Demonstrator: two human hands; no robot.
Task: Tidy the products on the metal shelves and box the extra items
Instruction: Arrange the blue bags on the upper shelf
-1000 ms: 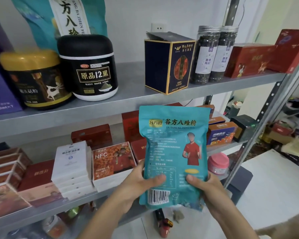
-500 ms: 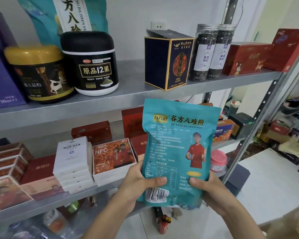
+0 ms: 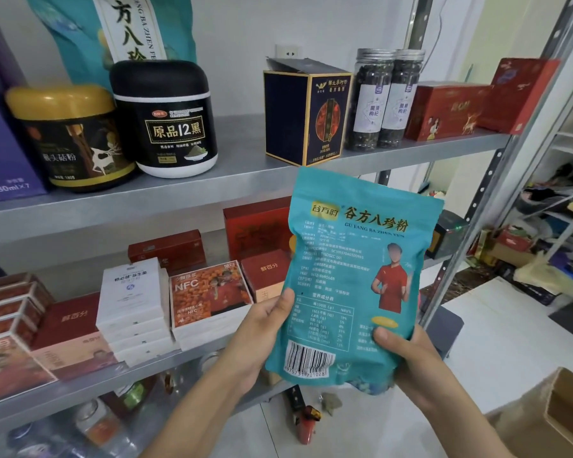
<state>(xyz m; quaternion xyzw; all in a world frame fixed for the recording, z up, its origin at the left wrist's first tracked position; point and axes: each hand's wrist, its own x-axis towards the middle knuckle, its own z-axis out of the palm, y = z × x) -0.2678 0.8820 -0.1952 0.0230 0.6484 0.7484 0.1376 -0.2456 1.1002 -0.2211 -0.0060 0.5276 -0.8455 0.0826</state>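
Teal and glossy, the pouch (image 3: 354, 279) stands nearly upright in mid-air between both hands, with its printed back and barcode facing the camera. The left hand (image 3: 262, 335) pinches its lower left edge, thumb on the front and fingers hidden behind. The right hand (image 3: 407, 355) grips the lower right corner the same way, its thumb pressed flat on the print.

Over the last second the pouch has come up and drifted to the right, and its top now leans a little that way. Its upper edge reaches the front lip of the upper shelf (image 3: 245, 180) above the hands, just below a dark blue carton (image 3: 306, 117). An open cardboard box (image 3: 566, 414) has also come into view, down and to the right of the right hand.

That drift suggests the pouch is being treated as an extra and headed for the box, though it is not yet committed. A matching teal bag (image 3: 80, 34) already stands up and far to the left of the left hand, behind a black tub (image 3: 166, 117). Just left of the left hand, white boxes (image 3: 131, 299) and an orange box (image 3: 209, 292) sit stacked on the lower shelf (image 3: 80, 388).
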